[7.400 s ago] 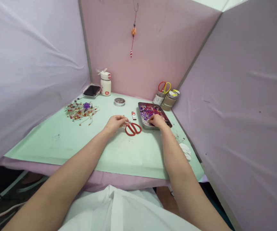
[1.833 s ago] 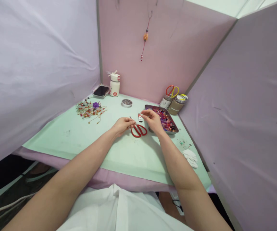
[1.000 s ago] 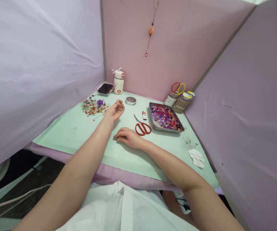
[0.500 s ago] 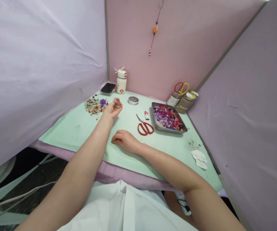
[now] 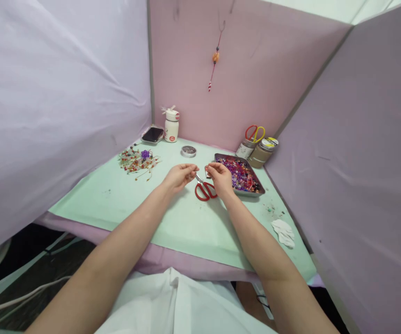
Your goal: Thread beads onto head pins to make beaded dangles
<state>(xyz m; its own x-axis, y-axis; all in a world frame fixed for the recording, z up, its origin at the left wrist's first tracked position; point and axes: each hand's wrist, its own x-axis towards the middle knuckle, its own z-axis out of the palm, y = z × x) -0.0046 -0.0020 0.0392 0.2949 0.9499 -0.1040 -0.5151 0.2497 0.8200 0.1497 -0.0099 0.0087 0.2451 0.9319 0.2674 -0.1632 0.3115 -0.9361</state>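
Note:
My left hand (image 5: pixel 180 176) and my right hand (image 5: pixel 219 176) meet over the green table (image 5: pixel 110 195), both pinched with fingertips facing each other. What they pinch is too small to make out. Red-handled scissors (image 5: pixel 204 189) lie on the table just under and between them. A metal tray of purple, pink and red beads (image 5: pixel 245 180) sits right beside my right hand. A pile of beaded pins (image 5: pixel 137 160) lies at the left.
At the back stand a white bottle (image 5: pixel 171 127), a dark phone (image 5: pixel 152 134), a small round tin (image 5: pixel 188 150), and two jars (image 5: pixel 258 151), one holding red and yellow scissors. A white tissue (image 5: pixel 283 231) lies at the right. A beaded tassel (image 5: pixel 215 58) hangs on the pink wall.
My left hand came back from the beaded pile to the middle. My right hand lifted off the table near the front edge and moved up to meet it above the scissors.

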